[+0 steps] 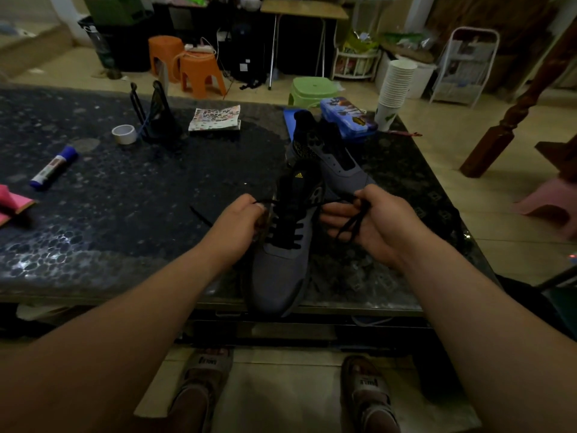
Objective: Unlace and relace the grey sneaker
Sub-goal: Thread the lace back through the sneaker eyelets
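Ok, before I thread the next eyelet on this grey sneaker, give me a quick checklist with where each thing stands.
1. Left hand pinches one end of the black lace: ok.
2. Right hand grips the other end: ok.
3. Lower rows crossed flat over the grey sneaker: ok.
4. Upper eyelets free: cannot tell, too dark.
5. Both ends of equal length: cannot tell.
6. Sneaker fully on the table: not ok, its toe pokes past the near edge.
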The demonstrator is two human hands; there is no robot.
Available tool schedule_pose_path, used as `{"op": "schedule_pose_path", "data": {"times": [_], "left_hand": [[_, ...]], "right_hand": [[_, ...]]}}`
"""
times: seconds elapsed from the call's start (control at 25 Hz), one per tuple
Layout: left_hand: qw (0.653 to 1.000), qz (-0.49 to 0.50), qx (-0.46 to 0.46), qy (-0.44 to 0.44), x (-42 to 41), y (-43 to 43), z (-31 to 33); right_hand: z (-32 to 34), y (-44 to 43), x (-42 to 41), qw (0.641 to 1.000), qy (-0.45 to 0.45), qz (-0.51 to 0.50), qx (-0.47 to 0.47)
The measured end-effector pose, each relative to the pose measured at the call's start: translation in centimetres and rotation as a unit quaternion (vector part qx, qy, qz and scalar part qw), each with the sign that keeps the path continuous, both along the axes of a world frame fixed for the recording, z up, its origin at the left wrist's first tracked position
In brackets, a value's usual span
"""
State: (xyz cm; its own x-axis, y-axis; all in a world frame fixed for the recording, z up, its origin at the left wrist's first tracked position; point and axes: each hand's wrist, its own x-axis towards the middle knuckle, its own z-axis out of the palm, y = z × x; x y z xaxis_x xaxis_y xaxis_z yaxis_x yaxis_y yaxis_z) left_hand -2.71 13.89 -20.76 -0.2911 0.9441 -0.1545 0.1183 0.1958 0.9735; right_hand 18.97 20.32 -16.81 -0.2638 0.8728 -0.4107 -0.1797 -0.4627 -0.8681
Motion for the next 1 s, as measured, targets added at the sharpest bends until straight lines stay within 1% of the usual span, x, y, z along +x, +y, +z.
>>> {"op": "schedule_pose_path", "data": {"times": [0.12, 0.24, 0.28, 0.36, 0.44, 0.52, 0.68, 0.76, 0.8, 0.84, 0.92, 0.96, 1.0], "left_hand": [[0.999, 0.025, 0.010, -0.036, 0.9, -0.6, 0.0], [0.997, 0.049, 0.016, -0.063, 0.6, -0.9, 0.2], [0.996, 0.054, 0.008, -0.077, 0.5, -0.8, 0.4], [0.992, 0.062, -0.026, -0.112, 0.3, -0.9, 0.9], [0.991, 0.054, -0.056, -0.106, 0.0, -0.6, 0.9], [0.994, 0.055, -0.049, -0.078, -0.5, -0.2, 0.9], [0.996, 0.078, -0.044, 0.000, -1.4, 0.4, 0.8], [0.993, 0.090, -0.040, 0.068, -1.7, 0.5, 0.3], [0.987, 0.098, -0.026, 0.121, -1.7, 0.5, 0.3], [0.979, 0.106, -0.004, 0.175, -1.7, 0.5, 0.3], [0.957, 0.105, 0.062, 0.261, -1.3, 0.3, 0.7], [0.949, 0.097, 0.096, 0.285, -1.0, 0.2, 1.1], [0.942, 0.082, 0.124, 0.301, -0.8, 0.3, 1.3]], "right_hand": [[-0.8, 0.2, -0.6, 0.998, 0.041, 0.007, -0.046], [-0.7, 0.5, -1.0, 0.995, 0.079, -0.002, -0.058], [-0.7, 0.7, -0.8, 0.995, 0.081, -0.012, -0.057], [-0.6, 1.3, 0.2, 0.997, 0.051, -0.055, -0.034], [-0.4, 1.7, 1.1, 0.993, 0.017, -0.119, 0.008], [-0.2, 1.8, 1.8, 0.987, 0.009, -0.154, 0.037], [-0.7, 1.8, 2.1, 0.989, -0.019, -0.141, 0.046], [-0.8, 1.8, 2.5, 0.986, -0.069, -0.133, 0.069], [-0.7, 1.8, 2.7, 0.982, -0.106, -0.126, 0.096], [-0.5, 1.8, 2.9, 0.972, -0.155, -0.118, 0.130], [-0.1, 1.6, 3.2, 0.938, -0.255, -0.117, 0.204], [0.4, 1.5, 3.1, 0.923, -0.277, -0.129, 0.233], [1.0, 1.5, 3.1, 0.916, -0.276, -0.148, 0.252]]}}
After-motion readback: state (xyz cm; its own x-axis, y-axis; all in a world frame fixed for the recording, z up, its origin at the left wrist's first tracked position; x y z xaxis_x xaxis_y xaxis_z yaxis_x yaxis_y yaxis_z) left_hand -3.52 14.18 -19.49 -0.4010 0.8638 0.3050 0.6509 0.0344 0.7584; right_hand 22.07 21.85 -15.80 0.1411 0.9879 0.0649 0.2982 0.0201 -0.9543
